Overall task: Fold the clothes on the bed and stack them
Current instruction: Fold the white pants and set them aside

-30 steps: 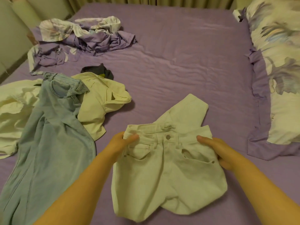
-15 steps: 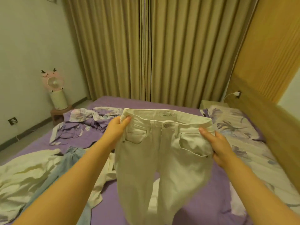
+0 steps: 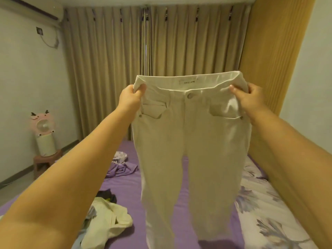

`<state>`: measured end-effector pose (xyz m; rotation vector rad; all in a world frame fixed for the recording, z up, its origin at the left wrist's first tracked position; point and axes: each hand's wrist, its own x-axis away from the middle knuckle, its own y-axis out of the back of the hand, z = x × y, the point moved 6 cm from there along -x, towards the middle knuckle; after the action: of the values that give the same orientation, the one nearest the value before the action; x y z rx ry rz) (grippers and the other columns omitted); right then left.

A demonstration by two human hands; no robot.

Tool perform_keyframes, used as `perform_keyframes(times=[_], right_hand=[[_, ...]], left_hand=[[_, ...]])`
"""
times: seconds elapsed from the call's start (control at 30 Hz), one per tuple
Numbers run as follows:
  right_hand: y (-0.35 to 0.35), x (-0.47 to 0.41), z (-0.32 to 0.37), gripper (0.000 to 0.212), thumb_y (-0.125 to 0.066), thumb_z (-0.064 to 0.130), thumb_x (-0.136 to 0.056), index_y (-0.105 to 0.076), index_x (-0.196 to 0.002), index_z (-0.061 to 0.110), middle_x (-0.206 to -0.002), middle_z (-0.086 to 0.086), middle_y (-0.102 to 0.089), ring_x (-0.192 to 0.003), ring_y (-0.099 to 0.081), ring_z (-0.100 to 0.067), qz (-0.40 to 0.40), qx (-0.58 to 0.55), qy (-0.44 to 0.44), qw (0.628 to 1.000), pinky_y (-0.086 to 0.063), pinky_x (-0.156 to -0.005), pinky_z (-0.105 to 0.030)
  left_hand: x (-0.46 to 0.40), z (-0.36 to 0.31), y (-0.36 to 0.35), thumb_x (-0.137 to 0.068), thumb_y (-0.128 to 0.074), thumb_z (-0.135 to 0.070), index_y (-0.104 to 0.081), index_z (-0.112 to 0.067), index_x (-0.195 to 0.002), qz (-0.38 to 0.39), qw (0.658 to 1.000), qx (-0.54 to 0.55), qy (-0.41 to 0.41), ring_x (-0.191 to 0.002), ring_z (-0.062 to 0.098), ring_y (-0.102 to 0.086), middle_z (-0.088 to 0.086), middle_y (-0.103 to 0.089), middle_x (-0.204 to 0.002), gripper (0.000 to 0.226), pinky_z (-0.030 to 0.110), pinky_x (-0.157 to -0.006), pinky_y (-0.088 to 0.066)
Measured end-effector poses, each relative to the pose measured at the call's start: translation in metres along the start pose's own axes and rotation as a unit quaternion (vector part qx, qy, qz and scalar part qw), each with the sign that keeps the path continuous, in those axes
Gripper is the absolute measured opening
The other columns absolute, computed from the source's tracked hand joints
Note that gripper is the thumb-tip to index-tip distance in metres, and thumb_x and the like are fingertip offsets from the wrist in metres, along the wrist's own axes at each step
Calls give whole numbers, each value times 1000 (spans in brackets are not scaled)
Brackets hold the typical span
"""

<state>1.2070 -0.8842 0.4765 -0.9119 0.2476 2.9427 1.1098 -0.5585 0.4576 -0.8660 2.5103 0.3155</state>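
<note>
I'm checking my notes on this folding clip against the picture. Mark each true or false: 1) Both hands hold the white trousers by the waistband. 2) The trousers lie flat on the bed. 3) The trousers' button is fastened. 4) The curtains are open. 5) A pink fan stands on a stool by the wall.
1) True: the left hand and right hand grip the white trousers at the waistband.
2) False: they hang in the air above the bed.
3) True: the button is closed.
4) False: the curtains are drawn shut.
5) True: the pink fan sits on a stool.
</note>
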Motion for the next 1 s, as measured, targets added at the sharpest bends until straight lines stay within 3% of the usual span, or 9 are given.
perform_keyframes(times=[0.13,0.23,0.33,0.4,0.53,0.67,0.73,0.87,1.0], right_hand=[[13,-3,35,12,-62,31,-91,-63,-99,22,-96,2,-62,-86,-58,-15,-24,11,68,997,-48,-66,-25],[16,0,44,6,-63,23,-90,-62,-96,23,-93,0,-62,-87,-56,-12,-39,19,94,995,-44,-69,-16],[17,6,36,6,-64,19,-90,-64,-95,21,-92,-1,-63,-88,-57,-12,-35,12,79,996,-44,-71,-16],[20,11,28,5,-65,19,-88,-65,-94,20,-91,-2,-64,-86,-57,-13,-37,19,65,997,-45,-72,-20],[27,19,13,10,-68,22,-86,-67,-88,13,-86,-7,-66,-81,-59,-20,-49,64,25,996,-47,-73,-34],[32,30,17,27,-62,31,-90,-60,-87,4,-83,-8,-59,-76,-54,-24,-82,158,0,984,-34,-56,-29],[34,33,22,30,-59,33,-91,-56,-88,3,-85,-7,-56,-78,-51,-25,-109,155,-25,982,-31,-59,-30],[24,36,31,25,-60,27,-85,-52,-94,6,-81,-1,-54,-82,-55,-24,-134,18,-87,987,-42,-68,-32],[-23,49,56,19,-57,13,-83,-58,-96,1,-77,-10,-61,-61,-62,-20,12,-103,-119,987,-51,-48,-27]], left_hand=[[-9,-33,4,-97,-51,-39,-58,-14,-101,-5,999,5,-35,-86,17,-60,1,-62,-94,26,35,-80,-51],[-14,-38,-2,-96,-53,-39,-59,-15,-93,0,999,-5,-49,-84,19,-58,3,-61,-90,25,41,-82,-52],[-12,-30,-11,-96,-53,-40,-61,-7,-90,5,998,-34,-45,-71,18,-52,4,-56,-79,34,36,-63,-47],[-7,-24,-17,-95,-53,-41,-55,-9,-77,7,998,-51,-39,-60,15,-43,1,-48,-68,37,28,-52,-38],[2,-10,-22,-93,-55,-45,-43,-12,-65,3,996,-87,-16,-54,16,-39,-1,-43,-61,45,26,-49,-33],[11,-14,-25,-91,-47,-59,-50,-15,-73,-24,972,-231,-15,-60,17,-48,-2,-52,-66,48,28,-55,-33],[16,-24,-26,-91,-42,-62,-51,-15,-75,-50,955,-291,-37,-63,16,-51,-3,-54,-69,50,28,-54,-31],[19,-38,-35,-92,-46,-55,-43,-15,-64,-45,984,-170,5,-55,16,-46,-2,-47,-60,49,28,-53,-32],[31,-53,-63,-92,-55,-38,-30,-16,-53,21,999,-50,1,-45,12,-30,-4,-32,-49,50,25,-48,-26]])
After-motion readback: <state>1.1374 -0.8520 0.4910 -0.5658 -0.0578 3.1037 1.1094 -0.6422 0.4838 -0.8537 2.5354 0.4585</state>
